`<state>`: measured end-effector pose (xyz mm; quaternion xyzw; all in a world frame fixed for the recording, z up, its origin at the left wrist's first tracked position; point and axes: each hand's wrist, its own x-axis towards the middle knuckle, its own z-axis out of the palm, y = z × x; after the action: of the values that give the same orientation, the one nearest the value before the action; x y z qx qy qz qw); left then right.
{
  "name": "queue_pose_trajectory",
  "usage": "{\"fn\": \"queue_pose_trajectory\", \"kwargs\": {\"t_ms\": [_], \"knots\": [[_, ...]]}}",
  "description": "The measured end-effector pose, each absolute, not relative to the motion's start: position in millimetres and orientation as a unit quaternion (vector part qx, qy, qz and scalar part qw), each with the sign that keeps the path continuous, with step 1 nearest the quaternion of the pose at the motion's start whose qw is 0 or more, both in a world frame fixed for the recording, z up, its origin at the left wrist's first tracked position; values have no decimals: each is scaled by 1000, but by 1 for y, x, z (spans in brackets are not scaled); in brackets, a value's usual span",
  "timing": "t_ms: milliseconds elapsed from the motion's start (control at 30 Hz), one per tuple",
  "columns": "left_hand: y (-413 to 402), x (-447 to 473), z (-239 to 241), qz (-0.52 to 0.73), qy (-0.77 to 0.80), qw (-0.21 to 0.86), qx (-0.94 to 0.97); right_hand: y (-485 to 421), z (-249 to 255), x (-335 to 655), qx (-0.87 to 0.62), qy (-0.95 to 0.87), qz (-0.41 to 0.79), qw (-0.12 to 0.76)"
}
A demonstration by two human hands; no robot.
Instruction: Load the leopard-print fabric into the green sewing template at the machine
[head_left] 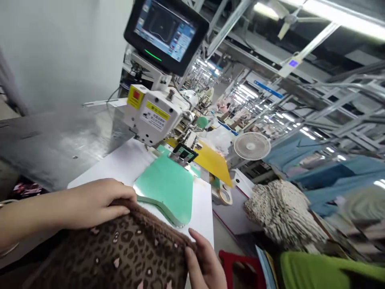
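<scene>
A brown leopard-print fabric piece (135, 249) with a fuzzy edge hangs between my two hands at the bottom of the view. My left hand (96, 202) pinches its upper left corner between thumb and fingers. At the right end of the same edge, my right hand (204, 261) grips the cloth, thumb and forefinger closed on it. Just beyond the fabric lies a green sewing template (168, 184) on the white machine table (203, 208). The white sewing machine head (156, 116) stands behind the template.
A lit control screen (165, 30) tilts above the machine. On the left is a metal worktop (72, 140). To the right are a yellow sheet (210, 158), a tape roll (225, 194), a round fan (252, 145), a spotted fabric pile (279, 208) and green cloth (319, 269).
</scene>
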<state>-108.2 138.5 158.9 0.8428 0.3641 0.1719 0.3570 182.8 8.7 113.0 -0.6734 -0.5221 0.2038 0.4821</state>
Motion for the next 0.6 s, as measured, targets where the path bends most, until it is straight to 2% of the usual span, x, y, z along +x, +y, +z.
{"fn": "queue_pose_trajectory", "kwargs": {"t_ms": [67,167,267,333,433,600], "knots": [[151,-95,137,150,410,320,841,23,105,194,-678,-539,252,431],[148,-92,104,215,457,175,845,40,92,202,-701,-587,202,351],[132,-100,89,335,395,9,855,43,82,205,-713,-611,108,327],[123,-106,85,322,318,-47,890,41,79,209,-719,-606,97,326],[122,-111,78,241,271,-70,929,41,78,220,-715,-604,113,333],[147,-114,67,221,347,-2,912,63,82,236,-725,-596,129,320]]}}
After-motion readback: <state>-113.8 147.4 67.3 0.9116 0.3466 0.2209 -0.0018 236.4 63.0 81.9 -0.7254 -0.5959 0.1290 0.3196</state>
